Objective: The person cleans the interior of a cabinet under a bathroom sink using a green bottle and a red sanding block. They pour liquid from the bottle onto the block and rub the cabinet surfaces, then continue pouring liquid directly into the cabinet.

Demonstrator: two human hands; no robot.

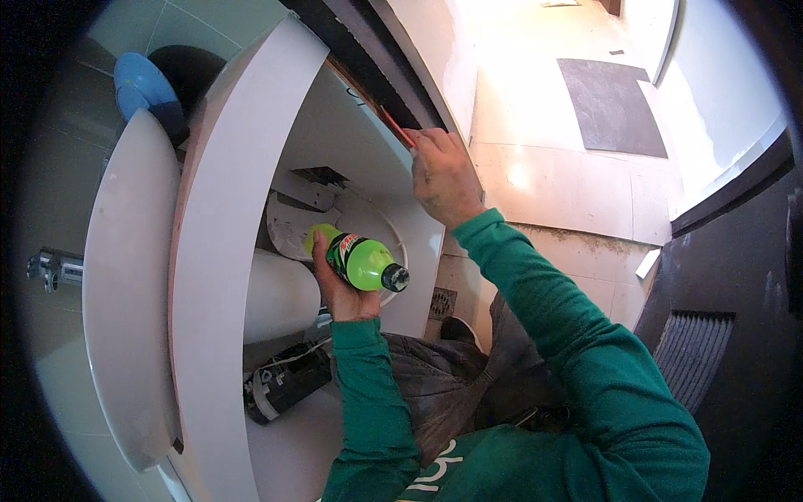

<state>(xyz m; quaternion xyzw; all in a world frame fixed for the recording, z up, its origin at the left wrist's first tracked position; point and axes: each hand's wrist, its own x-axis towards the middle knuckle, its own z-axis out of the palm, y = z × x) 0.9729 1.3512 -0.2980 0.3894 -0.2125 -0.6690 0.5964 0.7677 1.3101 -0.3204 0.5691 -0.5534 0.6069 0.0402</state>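
Observation:
My left hand [337,291] is wrapped around a plastic soda bottle [361,258] full of bright yellow-green liquid. The bottle lies tilted on its side, its dark, white-smudged cap pointing to the right. Farther up, my right hand [443,174] is closed on a thin red stick-like tool [396,128]. Its far end reaches toward the dark frame strip [389,71] at the top of an open white cabinet [418,251]; I cannot make out the tip or the kind of tool.
Inside the cabinet are a white cylinder [280,294] and a black device [289,383] with a pale cord. To the left stand a white basin [130,284], a metal faucet [60,269] and a blue cap-like item [146,85]. A dark vented door [711,293] borders the right.

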